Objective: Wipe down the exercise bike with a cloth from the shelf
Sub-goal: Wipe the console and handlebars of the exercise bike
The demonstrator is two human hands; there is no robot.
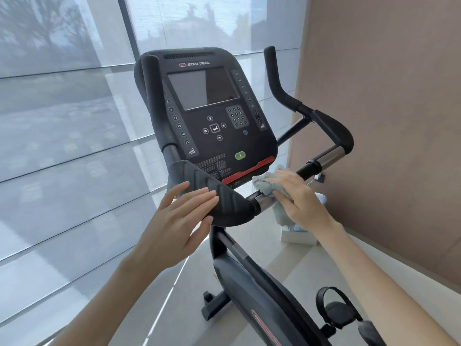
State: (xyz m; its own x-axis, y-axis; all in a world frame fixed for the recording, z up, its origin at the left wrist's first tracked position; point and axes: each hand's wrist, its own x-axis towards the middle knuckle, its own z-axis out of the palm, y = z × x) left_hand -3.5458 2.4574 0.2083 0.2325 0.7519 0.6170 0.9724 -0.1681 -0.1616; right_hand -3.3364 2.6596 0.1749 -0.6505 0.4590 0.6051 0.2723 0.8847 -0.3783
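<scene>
A black exercise bike [214,116] with a console screen stands in front of me. My right hand [296,196] presses a light grey-green cloth [264,184] onto the handlebar's chrome section, just right of the centre; part of the cloth hangs below the bar. The fingers of my left hand [182,221] lie flat and apart on the black padded left grip [217,196], holding nothing. The bar's right end [331,138] curves up to a horn grip.
A tall window with translucent blinds [64,121] fills the left side. A brown wall [389,121] runs close on the right. A white box [298,237] sits on the pale floor behind the bike. The right pedal with its strap [336,310] is at lower right.
</scene>
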